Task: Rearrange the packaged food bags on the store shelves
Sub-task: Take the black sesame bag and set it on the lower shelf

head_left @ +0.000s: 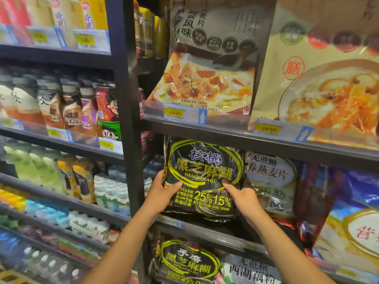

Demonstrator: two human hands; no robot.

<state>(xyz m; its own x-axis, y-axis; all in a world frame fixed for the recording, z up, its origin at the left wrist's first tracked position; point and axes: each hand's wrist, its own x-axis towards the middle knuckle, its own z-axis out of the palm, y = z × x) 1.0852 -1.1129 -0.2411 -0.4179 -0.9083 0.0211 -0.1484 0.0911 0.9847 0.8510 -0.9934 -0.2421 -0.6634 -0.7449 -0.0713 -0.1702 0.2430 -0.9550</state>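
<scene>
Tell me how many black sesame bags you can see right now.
2. One black bag is held upright by the left hand and right hand on the middle shelf; another black bag stands on the shelf below. More may sit hidden behind them.

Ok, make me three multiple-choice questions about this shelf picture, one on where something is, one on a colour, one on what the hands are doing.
1. Where is the black sesame bag being handled?
A. top shelf
B. middle shelf, left of the oat bag
C. floor

2. Colour of its oval outline?
A. yellow-green
B. red
C. white

3. What are the left hand and right hand doing?
A. both gripping the bag
B. only one touching
C. both empty

Answers: B, it stands beside the oats; A, yellow-green loops ring the title; A, thumbs press its front.
</scene>
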